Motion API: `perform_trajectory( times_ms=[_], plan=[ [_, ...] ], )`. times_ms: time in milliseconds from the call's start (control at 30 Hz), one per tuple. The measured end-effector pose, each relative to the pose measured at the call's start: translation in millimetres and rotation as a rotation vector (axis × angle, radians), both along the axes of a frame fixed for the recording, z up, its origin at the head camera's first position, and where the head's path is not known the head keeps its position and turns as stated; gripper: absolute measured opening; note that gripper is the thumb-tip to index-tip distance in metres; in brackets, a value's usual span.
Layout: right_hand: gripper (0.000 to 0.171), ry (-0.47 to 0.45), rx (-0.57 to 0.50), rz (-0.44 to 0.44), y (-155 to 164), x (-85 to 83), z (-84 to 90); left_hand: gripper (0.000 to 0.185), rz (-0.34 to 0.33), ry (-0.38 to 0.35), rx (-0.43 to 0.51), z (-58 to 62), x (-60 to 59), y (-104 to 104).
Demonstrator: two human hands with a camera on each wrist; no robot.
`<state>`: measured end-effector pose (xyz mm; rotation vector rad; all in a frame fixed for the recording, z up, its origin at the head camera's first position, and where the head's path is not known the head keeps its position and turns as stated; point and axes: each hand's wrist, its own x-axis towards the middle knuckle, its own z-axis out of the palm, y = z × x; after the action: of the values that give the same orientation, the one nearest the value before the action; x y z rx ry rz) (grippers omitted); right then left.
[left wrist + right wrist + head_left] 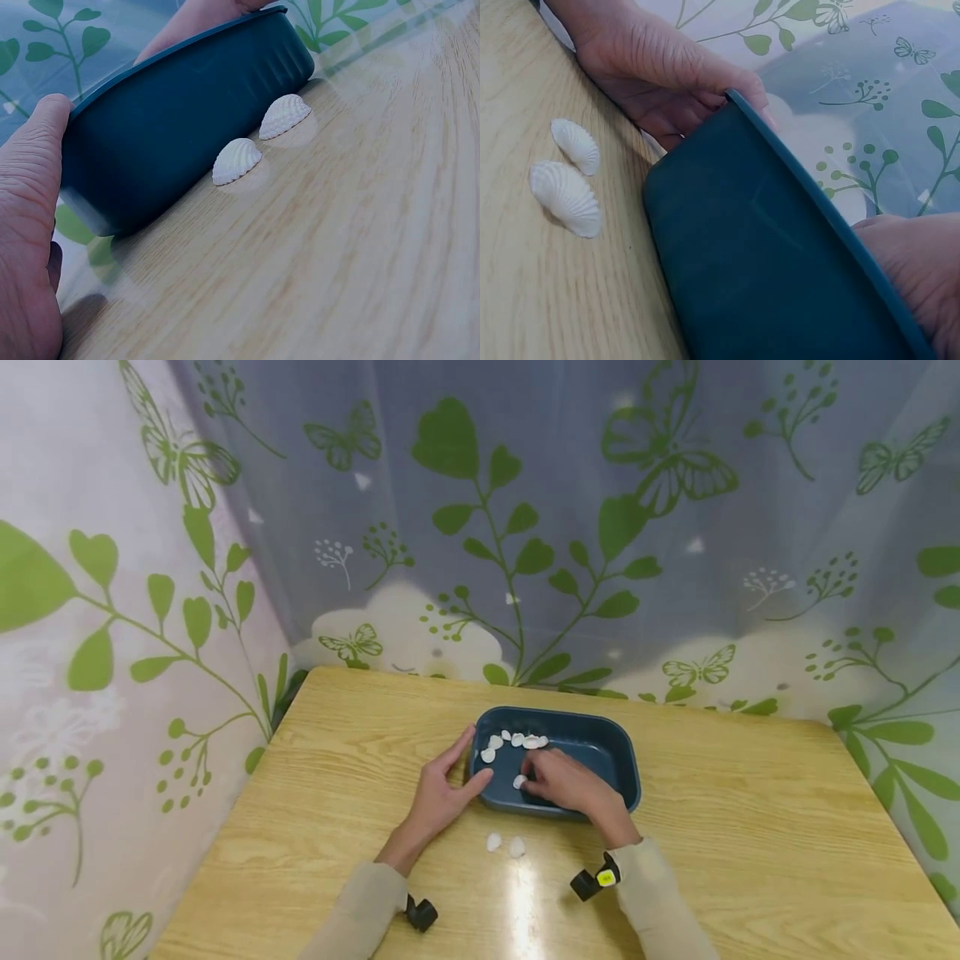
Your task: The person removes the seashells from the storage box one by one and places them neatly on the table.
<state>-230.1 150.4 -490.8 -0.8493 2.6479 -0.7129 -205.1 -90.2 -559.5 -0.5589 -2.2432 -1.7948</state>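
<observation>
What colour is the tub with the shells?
Dark teal-blue tub; it shows best in the left wrist view.

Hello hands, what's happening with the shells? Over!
Left hand steadies tub. Right hand pinches a shell inside. Two shells on table, nothing blocking.

so there's one dark blue tub (600,752), two white shells (505,844) out on the table (750,827), roughly seven more shells (513,743) inside it, and two hands.

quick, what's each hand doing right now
Left hand: open, fingers straight against the end of the blue tub.
Right hand: inside the tub, pinching a white shell.
</observation>
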Motion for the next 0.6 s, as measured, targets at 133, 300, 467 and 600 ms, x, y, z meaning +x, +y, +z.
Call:
perform_trajectory(
  times_ms=[133,300,467,600],
  plan=[
    [0.012,0.001,-0.022,-0.011,3,4.5,2.9,0.069,-0.002,-0.013,0.000,-0.6,0.6,0],
    [0.011,0.043,-0.039,-0.020,8,11.7,10.5,0.069,-0.006,-0.033,-0.031,-0.6,0.9,0],
    [0.015,0.075,-0.047,0.002,10,21.2,19.8,0.070,0.000,-0.018,-0.050,-0.1,-0.5,-1],
    [0.016,0.069,-0.066,0.008,12,29.8,25.8,0.070,-0.001,-0.017,-0.033,0.9,-0.6,-1]
  ],
)
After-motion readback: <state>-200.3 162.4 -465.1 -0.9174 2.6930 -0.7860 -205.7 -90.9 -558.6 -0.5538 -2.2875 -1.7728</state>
